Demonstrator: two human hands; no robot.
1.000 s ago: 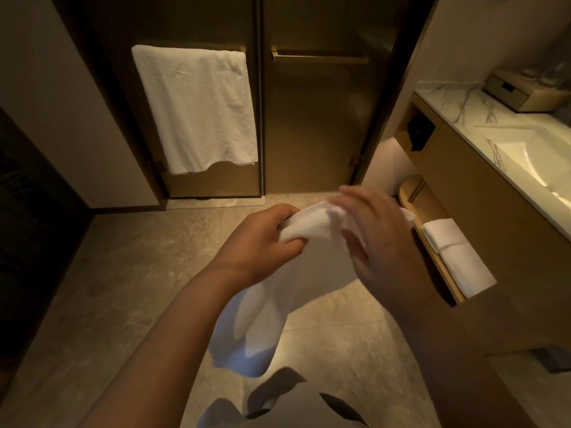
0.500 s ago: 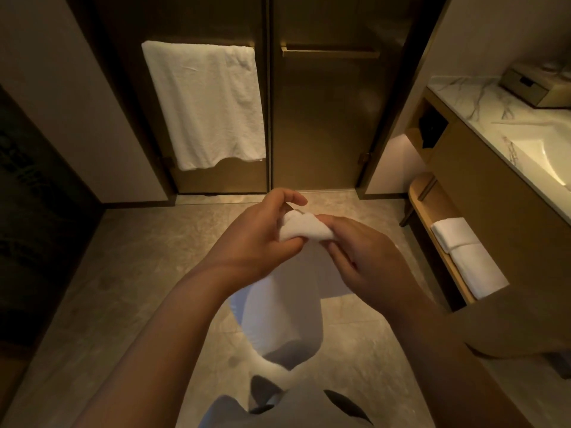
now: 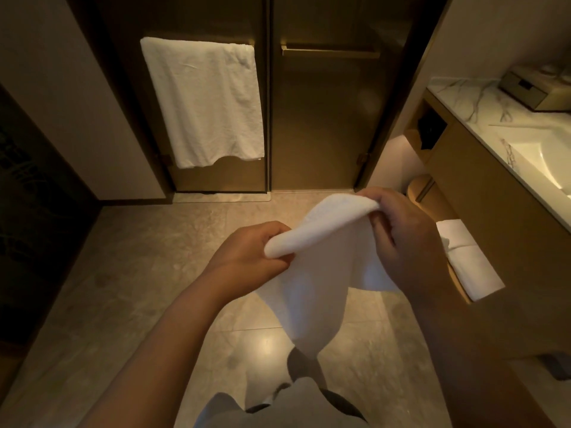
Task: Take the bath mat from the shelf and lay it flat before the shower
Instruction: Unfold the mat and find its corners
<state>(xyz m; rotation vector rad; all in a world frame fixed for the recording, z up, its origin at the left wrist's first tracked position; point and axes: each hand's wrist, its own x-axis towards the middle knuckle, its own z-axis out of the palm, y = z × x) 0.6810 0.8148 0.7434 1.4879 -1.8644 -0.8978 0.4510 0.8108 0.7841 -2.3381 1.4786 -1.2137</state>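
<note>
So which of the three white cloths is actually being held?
The bath mat, gripped by left hand and right hand. The hanging towel and the folded towel on the shelf lie untouched.

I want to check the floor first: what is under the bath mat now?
The mat hangs in the air from both hands. Under it is bare tiled floor. The part behind the cloth and arms is hidden.

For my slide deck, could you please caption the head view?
Both hands, left and right, hold a white bath mat hanging above the floor before the shower doors.
</note>
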